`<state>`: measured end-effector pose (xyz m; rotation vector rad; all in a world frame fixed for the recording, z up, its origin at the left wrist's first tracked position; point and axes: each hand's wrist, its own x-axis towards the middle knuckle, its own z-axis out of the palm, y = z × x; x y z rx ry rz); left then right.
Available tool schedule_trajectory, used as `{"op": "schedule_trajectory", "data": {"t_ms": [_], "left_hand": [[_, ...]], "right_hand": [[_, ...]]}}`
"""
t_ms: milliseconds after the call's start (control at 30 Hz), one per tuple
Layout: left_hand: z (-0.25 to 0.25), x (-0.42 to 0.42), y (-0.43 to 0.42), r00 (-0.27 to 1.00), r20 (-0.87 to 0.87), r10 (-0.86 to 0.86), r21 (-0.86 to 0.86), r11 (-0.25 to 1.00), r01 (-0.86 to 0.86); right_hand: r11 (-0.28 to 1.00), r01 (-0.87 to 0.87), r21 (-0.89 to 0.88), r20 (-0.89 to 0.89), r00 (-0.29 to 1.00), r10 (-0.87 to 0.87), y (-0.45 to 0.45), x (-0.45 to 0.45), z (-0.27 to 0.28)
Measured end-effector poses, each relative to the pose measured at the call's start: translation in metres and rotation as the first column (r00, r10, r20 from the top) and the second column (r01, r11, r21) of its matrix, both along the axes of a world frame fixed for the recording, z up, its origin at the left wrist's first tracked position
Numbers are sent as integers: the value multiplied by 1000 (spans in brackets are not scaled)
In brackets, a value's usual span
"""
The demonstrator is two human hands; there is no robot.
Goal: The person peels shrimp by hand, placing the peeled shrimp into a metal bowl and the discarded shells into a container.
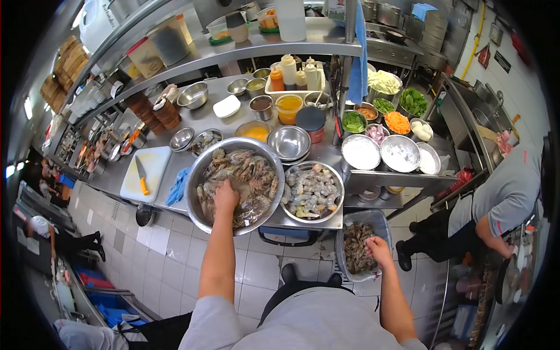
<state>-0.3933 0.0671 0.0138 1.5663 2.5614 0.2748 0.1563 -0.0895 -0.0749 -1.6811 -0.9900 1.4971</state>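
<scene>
My left hand [225,197] reaches into a large metal bowl [194,219] of whole, unpeeled shrimp [256,169] in liquid. Its fingertips are down among the shrimp and hidden. My right hand [379,249] is over a grey plastic bin [348,274] holding a heap of shrimp heads and shells [357,242]. Its fingers are curled together, and whatever they may hold is too small to make out. Between the two hands, at the counter's front edge, stands a second metal bowl [284,205] filled with peeled shrimp [313,189].
A white cutting board [157,189] with a yellow-handled knife [142,177] lies left, beside a blue cloth [178,186]. Behind are stacked metal bowls [289,142] and squeeze bottles [289,70]. A steel shelf [233,53] crosses above. A co-worker [496,192] stands at right.
</scene>
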Motion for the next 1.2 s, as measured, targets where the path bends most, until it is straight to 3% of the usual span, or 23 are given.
{"op": "schedule_trajectory", "data": {"t_ms": [133,200,267,300,333,367,400,467,500,533,600,667,733,800,833,867,900,967,1000,1033,1067,1133,1200], "left_hand": [[6,-10,-7,990,-63,-127,74,989,131],[21,-15,-13,991,30,-131,283,952,117],[38,-15,-19,984,-46,-172,392,903,176],[52,-11,-21,914,315,-257,485,871,78],[69,-7,-26,708,616,-346,534,844,-53],[93,10,-35,554,761,-337,495,854,-160],[109,24,-41,556,760,-336,497,852,-164],[131,53,-47,125,916,-381,399,894,-205],[137,70,-49,120,916,-384,401,894,-199],[141,89,-50,-27,927,-375,367,917,-156],[140,129,-49,-273,906,-323,331,944,-18],[119,173,-47,-365,896,-252,312,943,114],[110,224,-53,-372,913,-166,255,945,206],[83,264,-53,-404,912,-75,228,910,346],[76,284,-56,-414,910,-34,200,909,365],[69,300,-59,-421,907,4,173,908,382],[51,311,-55,-313,947,-76,208,887,413],[36,327,-58,57,901,-429,342,786,514],[31,334,-61,226,763,-606,394,712,581],[25,342,-62,316,477,-820,538,557,632],[20,349,-64,317,272,-908,587,418,693],[28,362,-75,344,127,-930,415,365,834],[24,372,-76,272,64,-960,447,272,852]], "right_hand": [[1000,17,0,-75,997,-17,-2,-5,4],[999,34,10,-82,996,-33,-3,-3,9],[999,45,6,-129,991,-44,-1,0,18],[999,44,6,-132,990,-43,1,0,24],[998,44,47,-142,989,-37,4,-2,30],[995,42,87,-153,988,-29,9,-3,38],[995,38,90,-154,988,-24,14,-8,50],[984,78,161,-245,969,-37,25,-22,77],[980,30,199,-239,971,18,31,-24,87],[979,41,200,-235,972,7,36,-29,99],[876,-103,471,-78,984,158,46,-45,129],[861,-218,459,1,970,245,52,-57,168],[776,-317,545,118,946,304,59,-61,175],[830,-232,508,-56,952,300,64,-63,155],[882,-255,398,-83,947,311,63,-57,155],[865,-219,452,-41,963,265,65,-53,139],[910,-195,367,-32,975,221,62,-44,131],[948,-161,274,-18,985,173,54,-26,110],[959,-176,224,84,983,161,51,-20,102],[967,-187,171,183,971,155,48,-15,94],[969,-185,167,182,971,154,44,-10,86],[966,-232,113,370,912,175,35,-7,100],[970,-220,106,382,910,165,30,-1,99]]}}
